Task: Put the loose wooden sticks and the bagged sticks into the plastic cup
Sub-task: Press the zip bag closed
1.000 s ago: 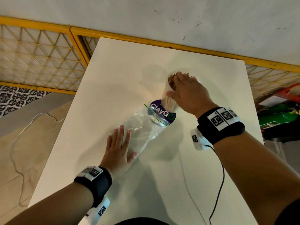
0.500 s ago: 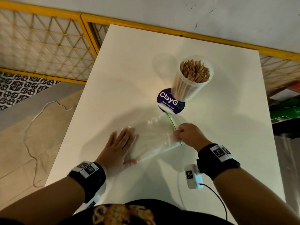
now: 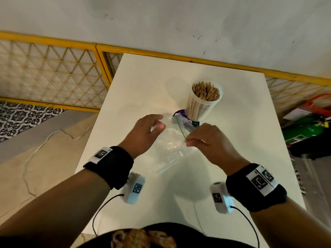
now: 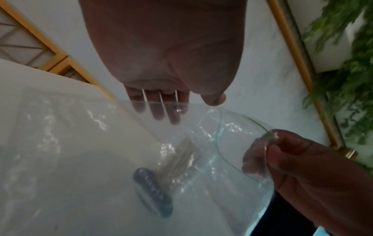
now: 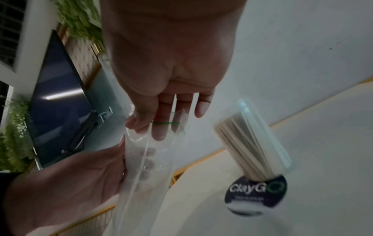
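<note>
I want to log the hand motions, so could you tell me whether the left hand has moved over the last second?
Yes. The left hand has lifted off the table and moved toward the cup, now touching the raised bag.

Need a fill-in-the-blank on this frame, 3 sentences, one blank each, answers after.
1. The wooden sticks stand upright inside the clear plastic ____.
2. The right hand pinches the mouth of the clear plastic bag at its ____ seal line.
3. The cup stands on a white ____.

Answers: cup; green; table
</note>
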### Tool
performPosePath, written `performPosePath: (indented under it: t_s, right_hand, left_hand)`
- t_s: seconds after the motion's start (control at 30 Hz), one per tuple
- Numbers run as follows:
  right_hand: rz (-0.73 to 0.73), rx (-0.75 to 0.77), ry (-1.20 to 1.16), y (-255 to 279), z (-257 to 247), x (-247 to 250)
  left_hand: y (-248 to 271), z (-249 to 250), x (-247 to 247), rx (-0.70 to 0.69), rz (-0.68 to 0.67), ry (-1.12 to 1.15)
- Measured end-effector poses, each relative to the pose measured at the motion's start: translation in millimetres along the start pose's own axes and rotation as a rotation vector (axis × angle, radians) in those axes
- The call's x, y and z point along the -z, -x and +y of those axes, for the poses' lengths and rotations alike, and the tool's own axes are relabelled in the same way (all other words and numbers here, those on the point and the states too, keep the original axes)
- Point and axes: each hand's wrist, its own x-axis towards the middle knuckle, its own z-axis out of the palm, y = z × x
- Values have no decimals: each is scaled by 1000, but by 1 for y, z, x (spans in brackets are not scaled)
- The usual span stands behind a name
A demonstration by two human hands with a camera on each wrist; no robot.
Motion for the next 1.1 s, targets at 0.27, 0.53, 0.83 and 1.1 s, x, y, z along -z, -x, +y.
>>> performPosePath:
  t_s: [0.27,0.53,0.83,1.1]
  right_hand:
    - [73,-328,-146,12,-18,22]
    - [154,-316,-607,-6,-66,20]
    - [150,-325,-646,-2,-86,14]
    - [86,-246,-331,-2,-114,10]
  left_hand:
    - [17,42,15,-43,119,104]
    - [47,65,21,-308,48,-37]
    - [61,59,35,-256,154,44]
    - [58,70,38,-314,189,36]
